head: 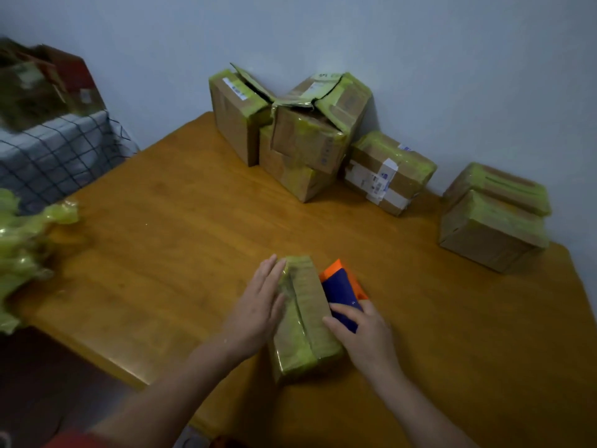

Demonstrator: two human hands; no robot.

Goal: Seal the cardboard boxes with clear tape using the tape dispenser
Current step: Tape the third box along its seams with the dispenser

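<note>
A small cardboard box [305, 315] wrapped in yellowish-green tape lies on the wooden table [168, 240] near its front edge. My left hand [258, 308] presses flat against the box's left side, fingers straight. My right hand [365, 337] grips the blue and orange tape dispenser [344, 287], which sits against the box's right side. The tape roll itself is hidden.
Several taped cardboard boxes [300, 134] are stacked at the table's far edge against the wall, and two more boxes [494, 218] stand at the right. A crumpled wad of greenish tape [22, 250] lies at the left edge. A checked cloth [55, 153] covers furniture at the left.
</note>
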